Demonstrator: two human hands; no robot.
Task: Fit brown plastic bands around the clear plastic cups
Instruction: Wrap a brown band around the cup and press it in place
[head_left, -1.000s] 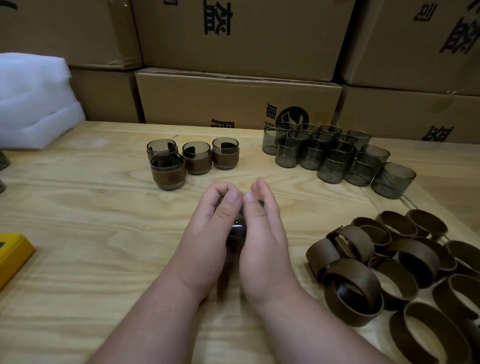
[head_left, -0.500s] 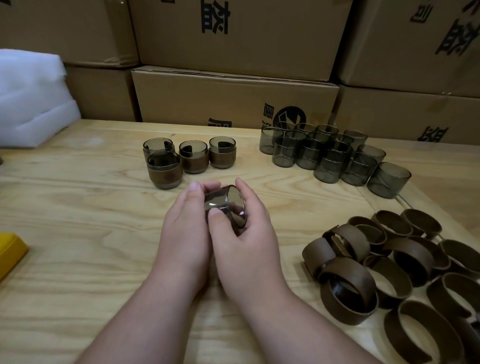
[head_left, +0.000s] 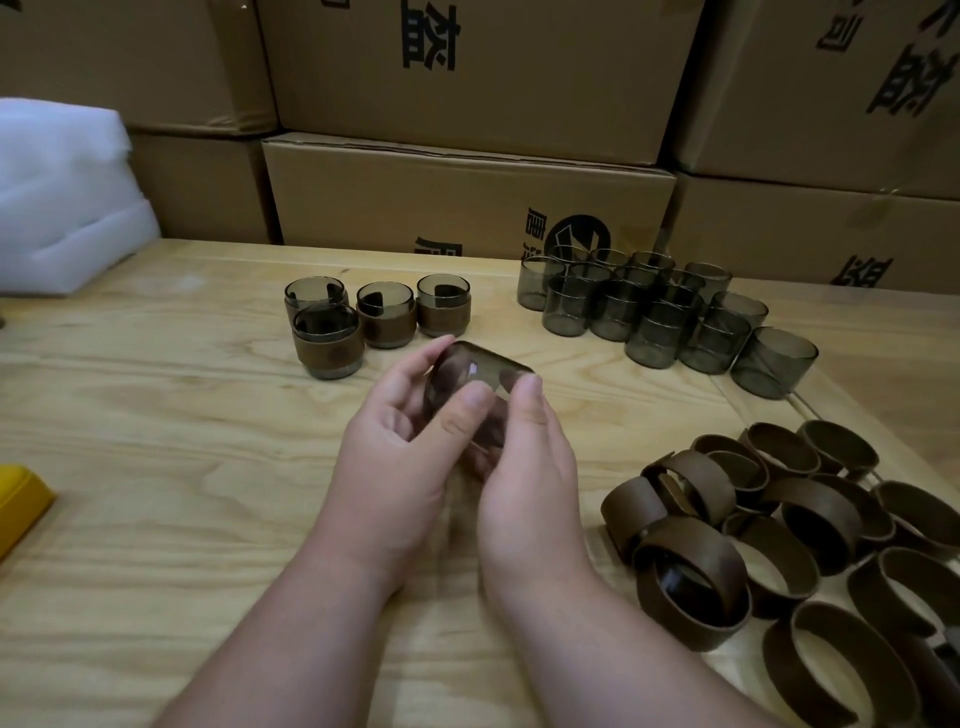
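A: Change? Cup?
B: Smoky clear plastic cup (head_left: 470, 384) now lifted, tilted above the wooden table (head_left: 156, 441); left hand (head_left: 400, 457) and right hand (head_left: 524, 467) both pinch it.
A: Meaning?
B: Band probably seated; joins the brown-banded finished cups (head_left: 374, 322).

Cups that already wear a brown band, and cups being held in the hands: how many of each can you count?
Standing banded cups: 4
Held cup, between the left hand and right hand: 1
Total: 5
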